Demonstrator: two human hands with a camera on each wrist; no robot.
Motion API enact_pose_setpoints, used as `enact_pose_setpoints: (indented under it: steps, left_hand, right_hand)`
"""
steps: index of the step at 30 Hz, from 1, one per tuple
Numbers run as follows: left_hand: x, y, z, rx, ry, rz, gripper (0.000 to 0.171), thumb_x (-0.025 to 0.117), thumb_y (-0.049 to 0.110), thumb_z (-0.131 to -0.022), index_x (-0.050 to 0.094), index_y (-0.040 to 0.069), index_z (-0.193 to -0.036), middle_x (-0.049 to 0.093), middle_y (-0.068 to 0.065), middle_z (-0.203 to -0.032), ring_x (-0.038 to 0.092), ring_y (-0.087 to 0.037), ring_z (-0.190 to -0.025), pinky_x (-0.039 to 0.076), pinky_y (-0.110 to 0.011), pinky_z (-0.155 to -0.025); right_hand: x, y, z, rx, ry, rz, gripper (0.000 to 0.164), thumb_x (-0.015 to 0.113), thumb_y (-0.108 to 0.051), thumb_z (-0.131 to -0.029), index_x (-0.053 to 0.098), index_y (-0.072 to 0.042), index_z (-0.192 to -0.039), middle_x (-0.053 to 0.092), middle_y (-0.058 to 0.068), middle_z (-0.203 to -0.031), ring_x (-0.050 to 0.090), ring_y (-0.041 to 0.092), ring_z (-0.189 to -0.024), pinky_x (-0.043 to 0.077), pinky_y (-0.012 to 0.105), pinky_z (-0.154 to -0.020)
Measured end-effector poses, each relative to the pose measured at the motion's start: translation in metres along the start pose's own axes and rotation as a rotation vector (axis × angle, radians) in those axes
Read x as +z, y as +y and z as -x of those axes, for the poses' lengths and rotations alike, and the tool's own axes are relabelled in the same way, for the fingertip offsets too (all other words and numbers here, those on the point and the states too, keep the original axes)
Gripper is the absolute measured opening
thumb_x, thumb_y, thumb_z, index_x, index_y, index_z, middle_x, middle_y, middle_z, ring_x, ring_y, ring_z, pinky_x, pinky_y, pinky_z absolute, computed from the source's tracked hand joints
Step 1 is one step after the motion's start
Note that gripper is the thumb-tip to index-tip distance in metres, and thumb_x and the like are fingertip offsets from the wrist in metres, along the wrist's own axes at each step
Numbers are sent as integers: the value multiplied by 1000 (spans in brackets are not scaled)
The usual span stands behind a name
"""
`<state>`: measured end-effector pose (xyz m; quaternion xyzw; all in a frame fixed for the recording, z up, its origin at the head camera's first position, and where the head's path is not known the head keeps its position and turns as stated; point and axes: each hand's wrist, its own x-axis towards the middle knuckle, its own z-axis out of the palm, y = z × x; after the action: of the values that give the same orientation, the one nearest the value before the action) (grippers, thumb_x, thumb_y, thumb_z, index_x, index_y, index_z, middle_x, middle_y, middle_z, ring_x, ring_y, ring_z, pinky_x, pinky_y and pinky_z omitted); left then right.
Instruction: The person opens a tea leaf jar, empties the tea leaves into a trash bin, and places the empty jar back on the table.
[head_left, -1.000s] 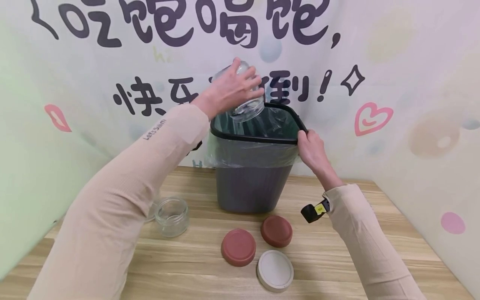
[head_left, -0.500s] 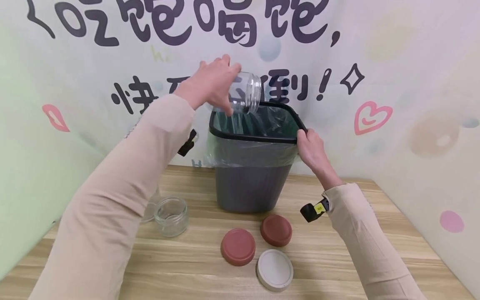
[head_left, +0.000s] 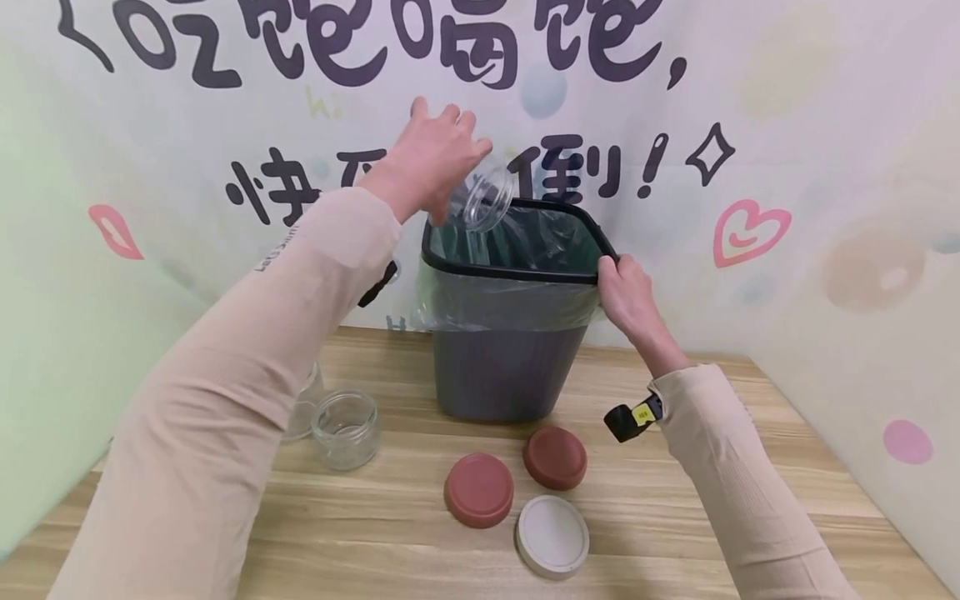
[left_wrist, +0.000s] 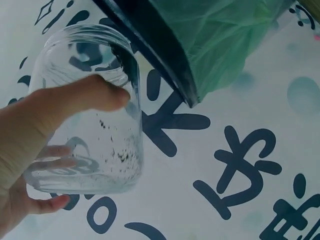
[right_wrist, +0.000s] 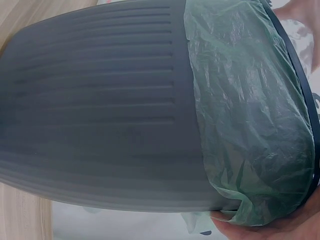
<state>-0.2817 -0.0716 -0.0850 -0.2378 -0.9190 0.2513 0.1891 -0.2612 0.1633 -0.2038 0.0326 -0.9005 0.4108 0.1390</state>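
Observation:
My left hand [head_left: 438,158] grips a clear glass jar [head_left: 489,198], tipped with its mouth over the left side of the trash can [head_left: 506,375]. In the left wrist view small dark specks cling inside the jar [left_wrist: 100,145], and my thumb and fingers wrap its sides. A thin greenish bag [right_wrist: 250,110] lines the grey can and folds down outside below the black rim [head_left: 517,275]. At the can's right corner my right hand [head_left: 628,296] holds that rim, thumb on top.
Two more glass jars stand on the wooden table at left, one jar [head_left: 347,429] in front and another jar [head_left: 303,408] partly behind my sleeve. Two red lids [head_left: 479,490] and a white lid [head_left: 552,536] lie before the can. A printed cloth [head_left: 750,100] hangs behind.
My left hand has drawn back a little left and turned the jar, whose mouth has swung from sideways to tilted down toward the can. My right hand stays on the rim.

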Motion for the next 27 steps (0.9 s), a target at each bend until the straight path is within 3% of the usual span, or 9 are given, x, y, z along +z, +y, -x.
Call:
enact_pose_setpoints:
  steps: [4,8,13,27]
  left_hand:
    - [6,4,-1,65,81,-149,71,76,17,-62,41,4,-123,47,-22,-116,40,-36,-107,27,-56,-91]
    - [14,6,-5,138,206,-226,44,64,0,-75,47,3,-116,50,-19,-114,43,-33,-105,31,-52,-93]
    - [18,9,-11,230,333,-294,32,54,-9,-79,49,3,-109,54,-16,-108,44,-30,-98,35,-45,-89]
    - [16,22,-23,433,306,-655,51,61,-4,-74,45,10,-120,46,-13,-125,38,-29,-115,30,-45,-97]
  right_hand:
    - [0,-1,0,-4,5,3,52,19,-28,-93,38,13,-117,43,24,-105,41,35,-93,35,38,-76]
    - [-1,-1,1,-6,2,7,53,18,-29,-93,38,14,-117,43,25,-108,40,35,-95,35,40,-79]
    - [-1,-1,1,-2,-4,9,54,18,-29,-93,38,13,-119,42,26,-109,40,35,-96,35,41,-80]
    - [-1,-1,1,1,0,8,53,18,-28,-93,38,13,-119,43,25,-109,41,35,-96,35,41,-81]
